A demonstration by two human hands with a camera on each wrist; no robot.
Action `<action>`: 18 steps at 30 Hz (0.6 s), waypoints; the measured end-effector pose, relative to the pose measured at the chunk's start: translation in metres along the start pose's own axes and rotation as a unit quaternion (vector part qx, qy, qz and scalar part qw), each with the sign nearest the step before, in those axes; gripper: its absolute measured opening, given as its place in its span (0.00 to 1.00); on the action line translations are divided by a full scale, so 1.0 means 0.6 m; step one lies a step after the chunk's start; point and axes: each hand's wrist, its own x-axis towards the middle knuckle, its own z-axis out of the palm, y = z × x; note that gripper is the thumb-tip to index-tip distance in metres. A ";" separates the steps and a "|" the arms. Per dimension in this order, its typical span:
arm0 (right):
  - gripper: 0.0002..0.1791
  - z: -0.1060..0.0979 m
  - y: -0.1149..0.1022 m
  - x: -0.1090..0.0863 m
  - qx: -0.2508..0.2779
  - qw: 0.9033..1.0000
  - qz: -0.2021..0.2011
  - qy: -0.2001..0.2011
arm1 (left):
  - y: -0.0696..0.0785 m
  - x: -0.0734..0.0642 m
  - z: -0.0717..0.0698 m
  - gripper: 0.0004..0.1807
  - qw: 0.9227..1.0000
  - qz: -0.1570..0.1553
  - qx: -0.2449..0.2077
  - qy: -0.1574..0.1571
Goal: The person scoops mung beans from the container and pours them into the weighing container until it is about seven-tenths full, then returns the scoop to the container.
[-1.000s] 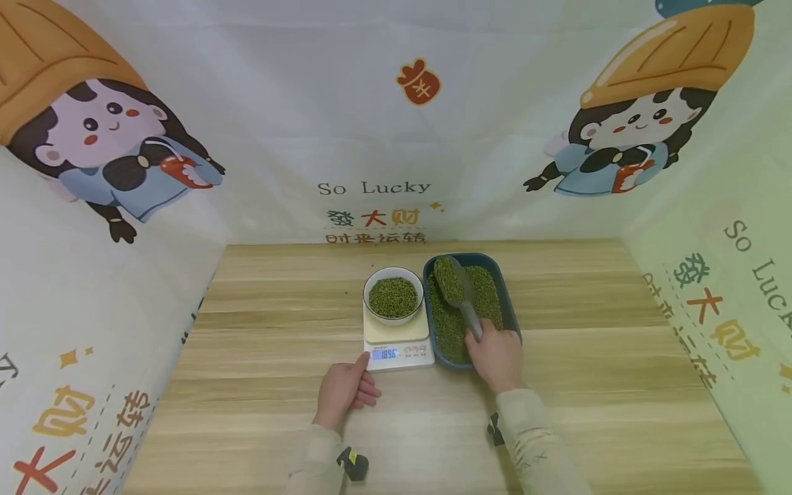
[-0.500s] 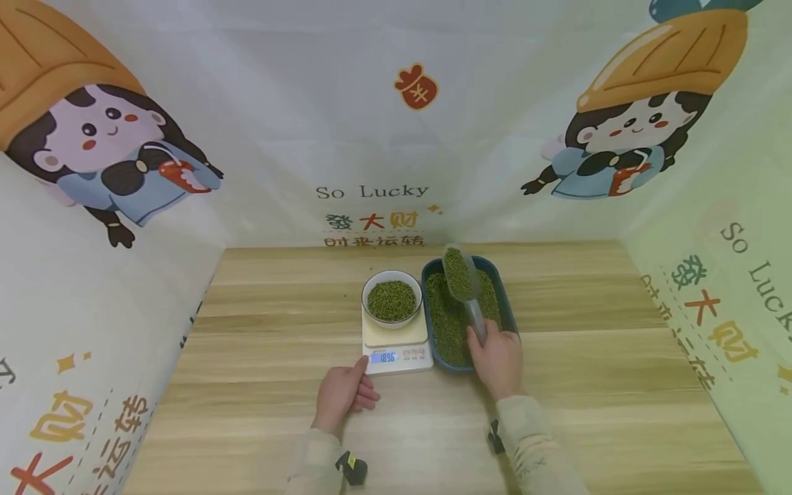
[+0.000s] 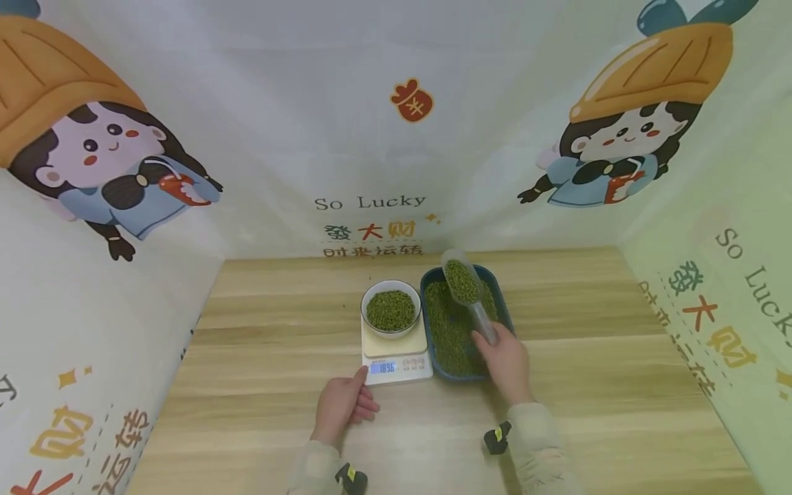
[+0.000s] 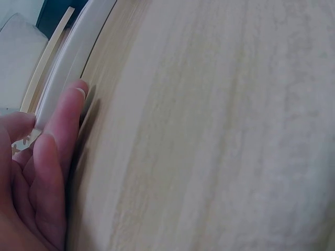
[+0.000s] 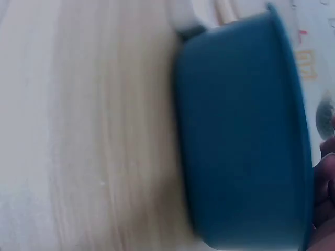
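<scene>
My right hand [image 3: 509,364] grips the handle of a grey translucent scoop [image 3: 484,323], loaded with mung beans. The scoop's head hangs over the back of a blue tub [image 3: 504,306] of the same beans. At the left, a white bowl [image 3: 391,335] holding mung beans [image 3: 391,311] stands on a kitchen scale [image 3: 399,378] whose lit display appears to read 189.6. Resting at the scale's front left corner is my left hand [image 3: 340,405], its thumb on the edge and its other fingers relaxed. The left wrist view shows those fingers [image 4: 65,117] along the scale's side.
Tub and scale stand side by side on a wood-grain table [image 3: 260,385]. A printed cloth [image 3: 278,137] hangs behind and on both sides. From the right wrist, the tub's outer wall [image 5: 241,141] fills much of the view.
My right hand has lifted the scoop out of the beans to above the tub's back rim, still loaded. My left hand stays at the scale's corner. The head view has shifted slightly.
</scene>
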 end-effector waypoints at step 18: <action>0.15 -0.064 -0.036 -0.031 0.264 0.963 0.051 -0.008 | -0.005 0.002 -0.001 0.34 1.000 0.022 -0.010 -0.008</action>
